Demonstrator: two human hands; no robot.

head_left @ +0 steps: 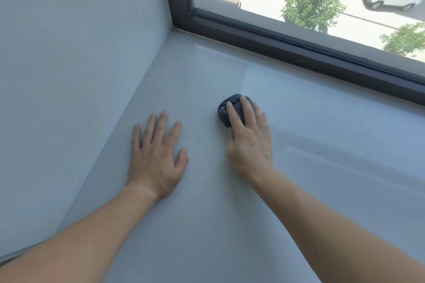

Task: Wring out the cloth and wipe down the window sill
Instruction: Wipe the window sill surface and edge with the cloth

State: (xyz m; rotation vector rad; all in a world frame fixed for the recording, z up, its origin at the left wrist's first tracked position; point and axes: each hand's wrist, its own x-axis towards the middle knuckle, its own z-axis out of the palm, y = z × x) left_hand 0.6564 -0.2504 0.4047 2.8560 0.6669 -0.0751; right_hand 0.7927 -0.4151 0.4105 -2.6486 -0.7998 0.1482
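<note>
A small dark grey cloth (224,111), bunched into a wad, lies on the pale grey window sill (207,213). My right hand (249,142) presses down on it, fingers spread over the top, so most of the cloth is hidden under the fingers. My left hand (156,156) rests flat on the sill to the left of the cloth, palm down, fingers apart, holding nothing. A glossy streak runs across the sill to the right of my right hand.
A pale side wall (69,76) meets the sill on the left. The dark window frame (299,50) borders the sill at the back, with glass above it showing a street, cars and trees far below.
</note>
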